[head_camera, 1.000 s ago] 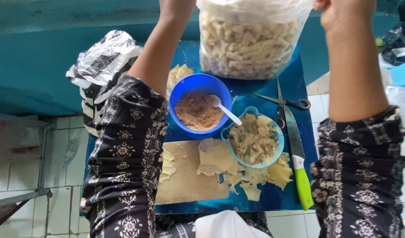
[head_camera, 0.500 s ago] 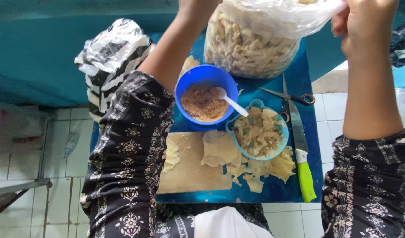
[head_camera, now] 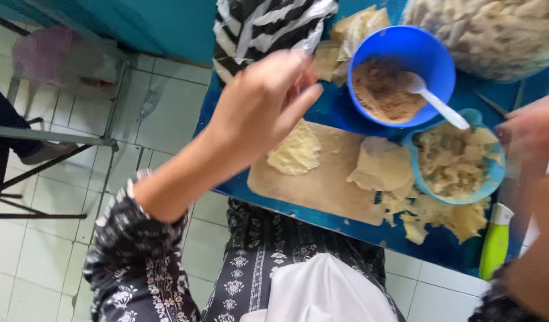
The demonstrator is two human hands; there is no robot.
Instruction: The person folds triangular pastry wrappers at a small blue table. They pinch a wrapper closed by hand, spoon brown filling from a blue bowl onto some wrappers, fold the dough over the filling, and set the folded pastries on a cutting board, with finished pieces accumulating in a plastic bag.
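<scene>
The left hand (head_camera: 265,107), fingers loosely curled and empty, hovers over the wooden board's (head_camera: 322,185) left end, best lowered gently onto the thin dough sheet (head_camera: 295,152), while the blurred right hand (head_camera: 528,140) cannot be read.

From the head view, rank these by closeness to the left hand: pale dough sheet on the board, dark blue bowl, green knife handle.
From the left hand:
1. Pale dough sheet, just below the hand on the board.
2. Dark blue bowl, to its right.
3. Green knife handle, far lower right at the mat's edge.
</scene>
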